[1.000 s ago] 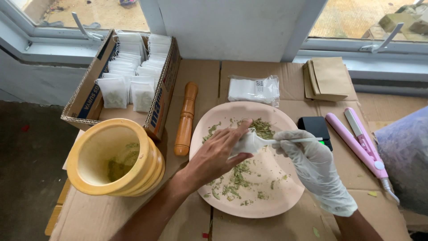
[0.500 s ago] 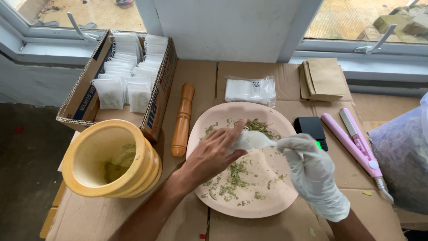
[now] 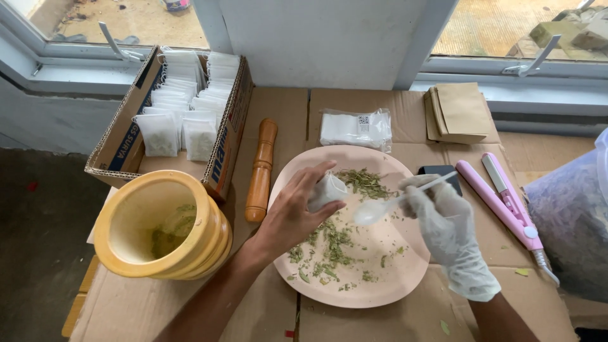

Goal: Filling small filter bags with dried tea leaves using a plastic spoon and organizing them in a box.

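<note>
The bare left hand (image 3: 292, 215) pinches a small white sachet (image 3: 327, 190) between thumb and fingertips, holding it above the pink plate (image 3: 380, 288). Just to its right, the gloved right hand (image 3: 443, 218) is closed around the handle of a white plastic spoon (image 3: 387, 205), whose bowl points toward the sachet's mouth and stops just short of it; whether the bowl carries any leaf cannot be told.

Judging from how things lie, the filling looks well under way but not finished. Beyond the left hand, a cardboard box (image 3: 120, 152) holds rows of white sachets (image 3: 180, 111) that appear already filled (their contents show only faintly). Beneath both hands, dried green herb flakes (image 3: 332, 244) lie scattered over the plate, so material remains to be spooned. Ahead of the hands sits a clear packet of what seem to be empty sachets (image 3: 354, 128), suggesting more to fill. A pink sealing tool (image 3: 503, 202) lies to the right of the gloved hand, untouched, so this sachet is probably unsealed.
</note>
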